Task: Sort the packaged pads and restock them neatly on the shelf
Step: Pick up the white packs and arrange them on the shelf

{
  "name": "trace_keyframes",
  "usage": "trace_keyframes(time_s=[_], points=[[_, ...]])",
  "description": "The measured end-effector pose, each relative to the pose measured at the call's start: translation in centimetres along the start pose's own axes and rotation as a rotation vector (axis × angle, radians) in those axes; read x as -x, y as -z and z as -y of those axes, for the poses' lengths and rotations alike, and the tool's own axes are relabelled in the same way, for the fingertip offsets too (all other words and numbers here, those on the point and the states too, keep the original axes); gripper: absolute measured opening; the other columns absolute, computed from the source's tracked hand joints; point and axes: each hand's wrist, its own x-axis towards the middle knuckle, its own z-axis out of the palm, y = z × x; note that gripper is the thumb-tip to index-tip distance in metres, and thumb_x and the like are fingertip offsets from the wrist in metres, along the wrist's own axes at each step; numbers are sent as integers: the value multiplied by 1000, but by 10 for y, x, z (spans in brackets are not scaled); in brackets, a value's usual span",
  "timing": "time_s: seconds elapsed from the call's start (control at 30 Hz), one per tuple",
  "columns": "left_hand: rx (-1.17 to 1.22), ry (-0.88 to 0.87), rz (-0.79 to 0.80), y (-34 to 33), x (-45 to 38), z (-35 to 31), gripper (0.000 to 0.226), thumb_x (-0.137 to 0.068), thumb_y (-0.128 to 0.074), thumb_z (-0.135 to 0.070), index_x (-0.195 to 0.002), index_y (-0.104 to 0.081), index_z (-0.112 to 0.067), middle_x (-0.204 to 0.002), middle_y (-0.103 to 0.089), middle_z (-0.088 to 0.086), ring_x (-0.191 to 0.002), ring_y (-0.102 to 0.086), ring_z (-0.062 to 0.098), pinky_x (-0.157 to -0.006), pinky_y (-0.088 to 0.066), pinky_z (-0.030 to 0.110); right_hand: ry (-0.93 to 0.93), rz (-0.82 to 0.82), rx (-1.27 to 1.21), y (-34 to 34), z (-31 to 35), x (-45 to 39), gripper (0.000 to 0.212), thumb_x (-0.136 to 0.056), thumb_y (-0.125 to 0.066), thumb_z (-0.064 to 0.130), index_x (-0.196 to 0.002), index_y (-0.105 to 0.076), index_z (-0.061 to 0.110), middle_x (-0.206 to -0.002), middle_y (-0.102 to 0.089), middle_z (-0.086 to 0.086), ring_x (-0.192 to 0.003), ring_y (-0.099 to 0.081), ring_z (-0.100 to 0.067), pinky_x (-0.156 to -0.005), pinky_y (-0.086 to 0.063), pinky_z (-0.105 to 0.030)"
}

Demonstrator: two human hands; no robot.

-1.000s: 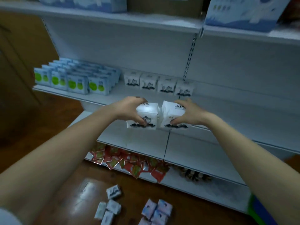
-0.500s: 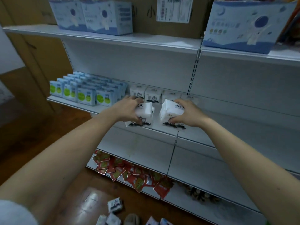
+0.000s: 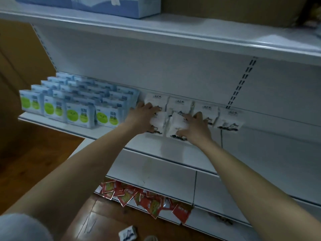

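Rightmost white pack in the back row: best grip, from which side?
Probably pinch the rightmost white pack across its top edge, coming from the front and above. It stands upright on the shelf, its right side is free, but a neighbouring white pack crowds its left.

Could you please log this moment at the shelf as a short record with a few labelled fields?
left hand: left hand grips a white pack
right hand: right hand grips a second white pack
placement: both packs at the middle shelf, in front of the white back row
neighbours: green-dot packs to the left
below: red sachets
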Motion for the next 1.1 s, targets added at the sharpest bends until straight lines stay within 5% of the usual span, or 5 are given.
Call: trace_keyframes(time_s=[0.17, 0.57, 0.83, 0.97, 1.1], points=[[27, -37, 28, -15, -53, 36, 79, -77, -78, -37, -143, -37, -28, -138, -42, 2, -131, -34, 29, -96, -44, 49, -62, -46, 129, -17, 30, -52, 66, -87, -70, 39, -144, -38, 32, -153, -18, -12, -136, -25, -40, -93, -45, -43], [115, -114, -1, -53, -98, 46, 75, -75, -79, -26, -140, -41, -17, -136, -40, 9, -122, -38, 35, -97, -45, 49, -106, -76, 198, -46, 36, -88, 62, -85, -74, 27, -134, -36, 21, -134, -33, -15, -124, -36, -39, -70, -42, -38], [73, -26, 11, -35, -77, 30, 86, -77, -76, -44, -147, -29, -31, -149, -29, 1, -143, -17, 26, -112, -25, 60, -46, -29, 251, -15, 37, -63, 63, -89, -64, 44, -142, -39, 23, -146, -28, -7, -133, -27, -33, -98, -42, -45], [23, -16, -86, -18, -47, 4, 83, -79, -70, -54, -147, -32, -29, -149, -34, 2, -142, -22, 26, -115, -18, 54, 49, -128, 147, 7, 32, -35, 44, -95, -55, 36, -135, -46, 18, -137, -41, -9, -125, -37, -30, -89, -44, -41], [25, 60, -173, 11, -4, -34, 65, -84, -65, -52, -139, -43, -23, -137, -49, 6, -131, -39, 30, -105, -32, 45, 130, -123, 97, 32, 22, 1, 31, -97, -51, 33, -124, -58, 19, -122, -55, -10, -110, -51, -29, -71, -40, -32]])
